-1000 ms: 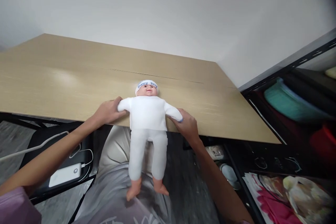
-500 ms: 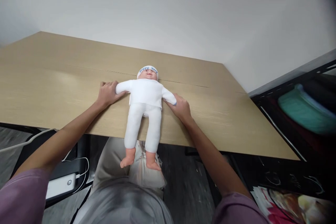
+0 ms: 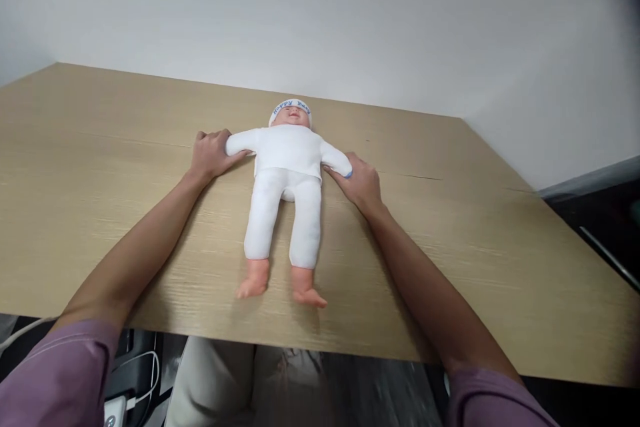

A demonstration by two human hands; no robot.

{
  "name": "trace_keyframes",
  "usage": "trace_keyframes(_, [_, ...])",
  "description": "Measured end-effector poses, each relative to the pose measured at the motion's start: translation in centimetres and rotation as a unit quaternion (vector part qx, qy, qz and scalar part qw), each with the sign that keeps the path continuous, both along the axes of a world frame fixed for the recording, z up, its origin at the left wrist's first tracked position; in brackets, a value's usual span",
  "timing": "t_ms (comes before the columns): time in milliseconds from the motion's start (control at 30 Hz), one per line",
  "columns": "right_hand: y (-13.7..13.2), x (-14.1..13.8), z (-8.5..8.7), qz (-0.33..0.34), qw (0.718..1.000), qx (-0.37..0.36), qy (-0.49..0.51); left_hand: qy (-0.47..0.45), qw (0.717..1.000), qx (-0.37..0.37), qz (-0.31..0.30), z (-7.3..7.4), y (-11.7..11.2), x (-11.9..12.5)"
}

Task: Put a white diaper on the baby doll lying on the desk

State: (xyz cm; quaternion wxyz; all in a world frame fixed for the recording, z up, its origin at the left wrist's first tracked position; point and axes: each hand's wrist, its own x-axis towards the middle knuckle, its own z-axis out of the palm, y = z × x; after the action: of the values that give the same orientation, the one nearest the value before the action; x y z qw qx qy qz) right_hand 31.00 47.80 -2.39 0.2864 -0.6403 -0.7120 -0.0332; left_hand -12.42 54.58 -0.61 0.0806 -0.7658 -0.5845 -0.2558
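With our left hand [image 3: 213, 152] we grip the doll [image 3: 290, 149] by its left-side arm; with our right hand [image 3: 364, 181], by its right-side arm. The doll is face up over the table [image 3: 500, 247], head far, feet toward the near edge. A wall [image 3: 300, 20] stands beyond.

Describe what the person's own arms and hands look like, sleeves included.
The left hand and right hand are ungloved, with nothing visibly worn at the wrists. The left sleeve and right sleeve are dusty purple and end near the elbows; pale stitching runs near the left hem.
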Motion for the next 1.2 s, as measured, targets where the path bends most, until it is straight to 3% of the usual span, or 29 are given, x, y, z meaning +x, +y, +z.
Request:
trace_keyframes(133, [4.1,0.2,-0.2,0.000,0.999,0.033,-0.003,-0.007,1.000,-0.004,0.010,0.1,3.4,0.1])
trace_keyframes(233, [6.4,0.4,-0.6,-0.011,0.999,0.041,-0.003,-0.013,1.000,-0.016,0.010,0.2,4.7,0.4])
trace_keyframes(467, [7.1,2.7,-2.1,0.039,0.997,0.065,-0.027,-0.047,0.999,-0.025,-0.011,-0.3,3.7,-1.1])
trace_keyframes(667, [8.1,3.9,-3.2,0.042,0.998,0.032,-0.015,-0.052,0.997,-0.054,-0.009,-0.5,3.4,-2.1])
trace_keyframes(900, [6.0,3.7,-3.8,0.016,0.999,0.052,-0.002,-0.074,0.995,-0.062,-0.010,-0.3,1.6,-2.3])
trace_keyframes(1100, [2.6,3.1,-4.2,-0.011,0.998,0.064,0.009,-0.111,0.992,-0.052,0.023,-1.0,-1.6,-3.7])
trace_keyframes(1200, [0.1,1.7,-3.6,-0.038,0.996,0.070,0.040,-0.121,0.990,-0.049,0.046,-1.2,-3.7,-3.7])
